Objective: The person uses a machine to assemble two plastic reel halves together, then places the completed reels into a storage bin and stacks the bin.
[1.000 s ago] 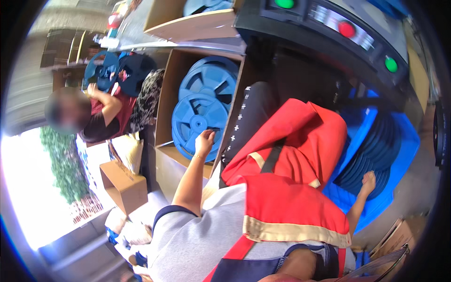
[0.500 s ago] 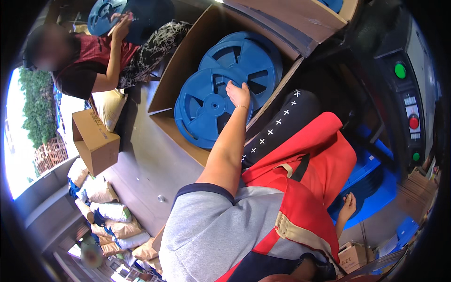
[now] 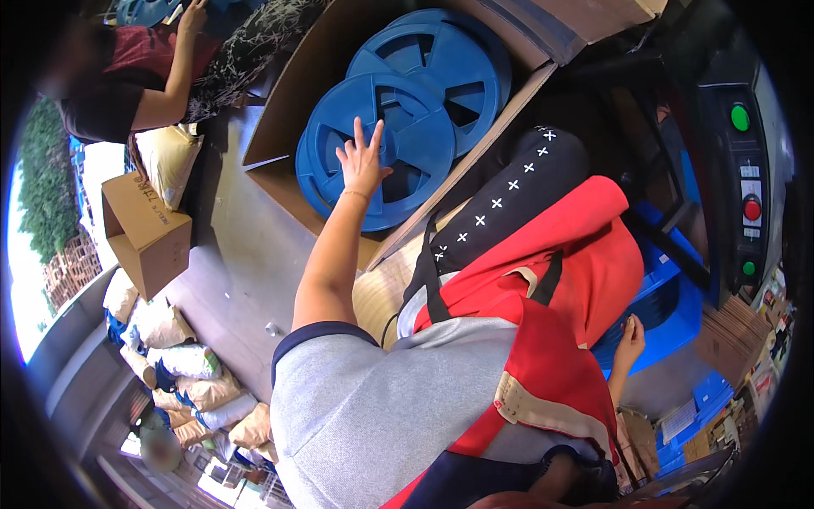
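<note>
Blue reels [image 3: 381,148] stand in an open cardboard box [image 3: 292,102] at 12 o'clock on the grey floor [image 3: 242,271]. Left hand [image 3: 363,161], fingers spread, lies on the front reel. Right hand [image 3: 630,332], at 4 o'clock, rests loosely curled beside a blue crate [image 3: 670,318]. Sacks [image 3: 191,373] line the 8 o'clock edge.

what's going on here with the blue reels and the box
A person seated in a red apron reaches the left hand, fingers spread, to the front blue reel standing on edge in an open cardboard box. A second blue reel stands behind it. The right hand hangs low by a blue crate, holding nothing that shows. To the left, another person handles more blue reels. Filled sacks lie along the floor.
</note>
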`<action>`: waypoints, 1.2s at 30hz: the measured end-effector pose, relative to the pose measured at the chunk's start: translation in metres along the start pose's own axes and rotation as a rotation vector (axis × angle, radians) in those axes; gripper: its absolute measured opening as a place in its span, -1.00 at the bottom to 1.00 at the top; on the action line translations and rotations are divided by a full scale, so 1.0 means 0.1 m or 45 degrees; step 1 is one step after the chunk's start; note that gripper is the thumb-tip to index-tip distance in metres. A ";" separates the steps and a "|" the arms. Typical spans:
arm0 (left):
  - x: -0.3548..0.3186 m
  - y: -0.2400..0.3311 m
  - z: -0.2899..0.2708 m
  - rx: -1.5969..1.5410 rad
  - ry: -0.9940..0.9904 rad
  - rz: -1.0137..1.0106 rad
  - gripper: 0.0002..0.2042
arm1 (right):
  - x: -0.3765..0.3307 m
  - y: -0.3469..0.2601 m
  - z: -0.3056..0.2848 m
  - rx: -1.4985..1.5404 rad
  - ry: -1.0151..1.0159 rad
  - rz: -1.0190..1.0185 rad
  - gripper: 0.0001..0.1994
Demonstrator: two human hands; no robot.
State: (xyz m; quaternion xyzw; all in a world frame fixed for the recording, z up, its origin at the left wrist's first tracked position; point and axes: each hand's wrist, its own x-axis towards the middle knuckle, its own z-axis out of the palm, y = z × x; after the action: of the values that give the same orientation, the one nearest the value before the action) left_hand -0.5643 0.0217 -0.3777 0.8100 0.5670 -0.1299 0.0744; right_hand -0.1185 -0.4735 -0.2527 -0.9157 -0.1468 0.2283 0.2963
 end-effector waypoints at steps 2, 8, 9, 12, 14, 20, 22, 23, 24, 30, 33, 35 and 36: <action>0.10 0.06 0.08 0.146 -0.122 -0.025 0.13 | 0.04 -0.16 -0.02 -0.111 -0.028 -0.045 -0.71; 0.19 0.11 -0.07 0.001 -0.194 -0.133 0.04 | 0.04 -0.01 -0.10 -0.005 0.062 -0.095 -0.74; 0.18 0.11 -0.13 -0.064 -0.164 -0.154 0.02 | 0.00 0.05 -0.11 0.000 0.081 -0.077 -0.74; 0.39 0.29 -0.48 -0.210 -0.057 -0.129 0.03 | -0.14 0.14 -0.01 0.005 0.079 -0.013 -0.75; 0.55 0.51 -0.56 -0.220 -0.027 -0.128 0.02 | -0.15 0.03 0.05 -0.091 0.027 0.000 -0.76; 1.30 1.16 -0.44 -0.080 -0.194 -0.235 0.02 | -0.15 -0.26 0.03 -0.089 0.065 -0.057 -0.75; 1.46 1.34 -0.42 0.016 -0.293 -0.351 -0.11 | -0.21 -0.12 -0.09 -0.088 0.106 -0.007 -0.75; 1.52 1.38 -0.46 0.064 -0.338 -0.416 -0.18 | -0.24 -0.03 -0.13 -0.082 0.123 0.011 -0.75; 1.64 1.38 -0.26 0.042 -0.223 -0.508 -0.36 | -0.25 0.06 -0.15 -0.055 0.137 -0.039 -0.74; 1.85 1.59 -0.70 0.232 -0.384 -0.376 -0.49 | -0.50 0.16 0.02 -0.185 0.266 -0.024 -0.78; 2.06 1.38 -0.02 1.005 -0.462 -0.016 -0.46 | -0.42 -0.31 0.03 -0.092 0.230 -0.036 -0.78; 2.06 1.52 0.25 0.844 -0.233 -0.065 -0.51 | -0.55 -0.15 0.06 -0.136 0.270 -0.090 -0.84; 1.93 1.64 -0.11 0.688 -0.315 -0.076 -0.52 | -0.62 -0.05 0.10 -0.138 0.326 -0.046 -0.84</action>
State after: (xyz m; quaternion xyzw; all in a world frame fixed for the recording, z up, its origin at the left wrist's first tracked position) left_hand -0.3462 0.1418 -0.4281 0.7614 0.5222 -0.3760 -0.0792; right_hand -0.1773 -0.4902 -0.2365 -0.9493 -0.1364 0.0957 0.2667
